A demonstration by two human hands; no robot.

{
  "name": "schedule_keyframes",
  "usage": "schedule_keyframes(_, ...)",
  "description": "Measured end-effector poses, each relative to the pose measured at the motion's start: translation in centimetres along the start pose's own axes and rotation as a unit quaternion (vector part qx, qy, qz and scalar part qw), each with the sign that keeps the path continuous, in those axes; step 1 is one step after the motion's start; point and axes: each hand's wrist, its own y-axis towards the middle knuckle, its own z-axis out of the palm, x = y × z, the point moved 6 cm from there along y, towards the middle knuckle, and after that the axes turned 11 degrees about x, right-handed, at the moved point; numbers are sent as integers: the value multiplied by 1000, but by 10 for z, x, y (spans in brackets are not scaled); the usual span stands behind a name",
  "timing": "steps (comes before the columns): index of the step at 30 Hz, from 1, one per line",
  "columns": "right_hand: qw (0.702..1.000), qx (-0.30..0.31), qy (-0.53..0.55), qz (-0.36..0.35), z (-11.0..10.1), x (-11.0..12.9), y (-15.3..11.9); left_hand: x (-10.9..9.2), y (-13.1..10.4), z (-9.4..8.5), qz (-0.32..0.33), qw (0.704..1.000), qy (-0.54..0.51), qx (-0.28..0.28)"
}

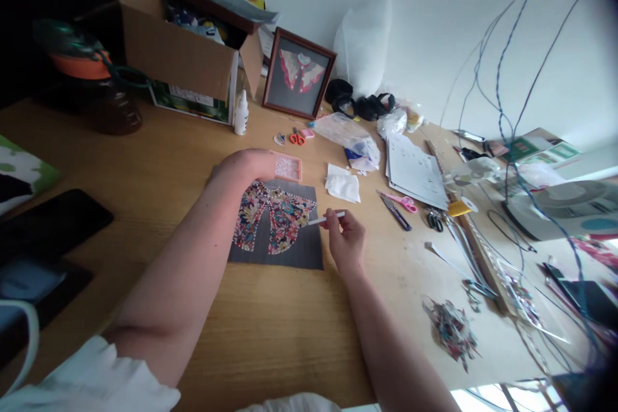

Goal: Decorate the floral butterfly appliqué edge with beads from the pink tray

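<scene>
On a dark grey sheet (pixel 309 256) lies a floral fabric piece (pixel 284 222) shaped like a small wide-sleeved garment, with white bead-like dots along its edges. My right hand (pixel 348 238) is closed in a pinch around a slim white pen-like stick (pixel 318 220). The stick's tip reaches the right edge of the fabric piece. Beyond the top of the fabric, my left hand (pixel 258 164) is at the left side of a small pink tray (pixel 301 170) of tiny pale beads, apparently gripping it; most of its fingers are hidden.
A white dropper bottle (pixel 241 114), orange-handled scissors (pixel 297 137) and a framed garment picture (pixel 313 112) stand or lie behind. White tissue (pixel 342 185), pink scissors (pixel 408 204) and paper sheets (pixel 415 170) are on the right. A drink bottle (pixel 103 103) stands left; cables (pixel 505 109) hang at right.
</scene>
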Motion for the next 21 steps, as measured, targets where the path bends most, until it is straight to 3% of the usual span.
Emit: schedule_keyframes(21, 1000, 18, -10, 8, 3, -6, 1, 0, 2, 3, -2, 1000, -1, 0)
